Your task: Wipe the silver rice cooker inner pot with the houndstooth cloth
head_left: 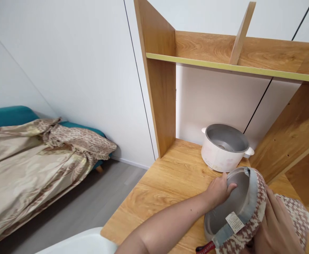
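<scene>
- Head view, my only feed: my left hand [220, 190] reaches in from the bottom edge, its grip closed on the rim of a round, grey, smooth, bowl-like piece [239, 192], thumb inside.
- That piece tilts with its mouth toward the upper left, above the near right part of the pale wood-grain tabletop [141, 204]; I cannot tell whether it touches down.
- A brown-and-cream houndstooth fabric item [260, 206] with a grey inner band, perhaps a cap, wraps the piece's right side. My right hand [278, 225] lies over its outside, fingers spread; I cannot tell how firmly its grip is clenched.
- A white fabric label [235, 222] shows on the band; a red lettered strip [205, 248] hangs at the lower edge.
- To handle this well, I would keep the left thumb hooked inside as an anchor and let the right palm press evenly, so that the fabric does not bunch or the rim twist away.
- I would keep the loose red strip clear of the rim, where it could catch.
- Just behind stands a white, open-topped, round cooker body [219, 159] with side handles. I would angle my knuckles away from it to avoid a knock.
</scene>
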Tool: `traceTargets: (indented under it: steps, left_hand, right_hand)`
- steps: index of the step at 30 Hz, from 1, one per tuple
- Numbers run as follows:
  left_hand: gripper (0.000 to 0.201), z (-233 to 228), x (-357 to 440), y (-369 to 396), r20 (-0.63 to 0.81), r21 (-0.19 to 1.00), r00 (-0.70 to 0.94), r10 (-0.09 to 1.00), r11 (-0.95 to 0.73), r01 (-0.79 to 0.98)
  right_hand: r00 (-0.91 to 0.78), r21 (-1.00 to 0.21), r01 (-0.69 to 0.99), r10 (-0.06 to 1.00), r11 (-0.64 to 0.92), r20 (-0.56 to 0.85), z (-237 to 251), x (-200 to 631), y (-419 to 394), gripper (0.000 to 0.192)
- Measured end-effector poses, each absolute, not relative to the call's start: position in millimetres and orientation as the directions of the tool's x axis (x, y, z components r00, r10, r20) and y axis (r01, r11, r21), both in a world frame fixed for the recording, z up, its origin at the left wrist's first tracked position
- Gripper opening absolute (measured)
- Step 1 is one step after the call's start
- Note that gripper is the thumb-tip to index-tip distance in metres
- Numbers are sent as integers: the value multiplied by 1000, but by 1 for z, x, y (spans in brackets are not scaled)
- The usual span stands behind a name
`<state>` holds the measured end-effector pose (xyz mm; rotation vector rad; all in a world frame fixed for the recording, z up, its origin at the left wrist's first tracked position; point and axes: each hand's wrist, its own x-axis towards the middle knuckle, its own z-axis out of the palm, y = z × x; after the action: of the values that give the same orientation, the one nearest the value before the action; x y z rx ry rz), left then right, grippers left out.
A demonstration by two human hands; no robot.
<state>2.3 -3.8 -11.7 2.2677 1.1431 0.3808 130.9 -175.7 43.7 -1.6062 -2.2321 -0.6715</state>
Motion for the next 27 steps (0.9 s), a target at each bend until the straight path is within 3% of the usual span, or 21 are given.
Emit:
traceTargets:
  steps: [8, 13, 17, 21, 24, 27]
  left_hand:
    - [54, -10, 2, -4, -20, 626, 597, 802, -456, 633]
    - [56, -15, 2, -5, 0, 633, 614, 789, -475, 611]
    - [59, -14, 1, -6, 15, 638, 637, 771, -498, 588]
    - [61, -15, 1, -6, 12, 623, 656, 755, -519, 585]
    - [60, -14, 0, -7, 27, 628, 671, 741, -534, 565]
    - [57, -13, -2, -9, 50, 640, 668, 743, -537, 550]
  right_hand:
    - [-349, 218, 936, 792, 275, 501, 59, 136, -172, 127]
    - [-280, 120, 960, 822, 254, 496, 86, 135, -168, 103]
    - [-185, -111, 966, 924, 234, 335, 108, 140, -161, 69]
    - [-36, -420, 903, 991, 88, 131, 126, 140, -153, 43]
    - [-42, -608, 793, 999, 46, 20, 133, 140, -145, 36]
    - [-114, -711, 699, 993, 74, -8, 134, 145, -137, 39]
